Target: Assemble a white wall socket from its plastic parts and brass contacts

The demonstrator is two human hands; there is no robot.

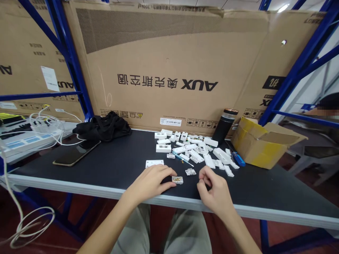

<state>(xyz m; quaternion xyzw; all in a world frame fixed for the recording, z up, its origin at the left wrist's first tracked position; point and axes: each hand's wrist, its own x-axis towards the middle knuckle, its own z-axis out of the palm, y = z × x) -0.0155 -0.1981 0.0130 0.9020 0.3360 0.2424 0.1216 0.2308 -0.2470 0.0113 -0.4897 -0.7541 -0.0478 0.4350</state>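
My left hand (pixel 152 181) rests on the dark table (pixel 119 162) near its front edge, fingers curled, with fingertips touching a small white part with brass contacts (pixel 177 180). Just to the right, my right hand (pixel 213 188) is closed in a pinch; what it holds, if anything, is too small to make out. Another small white part (pixel 190 172) lies between the hands, a little farther back. A flat white plate (pixel 154 163) lies just behind my left hand. A pile of several white plastic socket pieces (pixel 196 148) is spread farther back.
A phone (pixel 75 153) and black cloth (pixel 102 127) lie at the left. A dark cylindrical bottle (pixel 225 125), a blue-handled tool (pixel 238 158) and an open yellow cardboard box (pixel 261 143) stand at the right. A big cardboard carton (pixel 169 63) walls the back. Power strips and cables (pixel 29 135) lie left.
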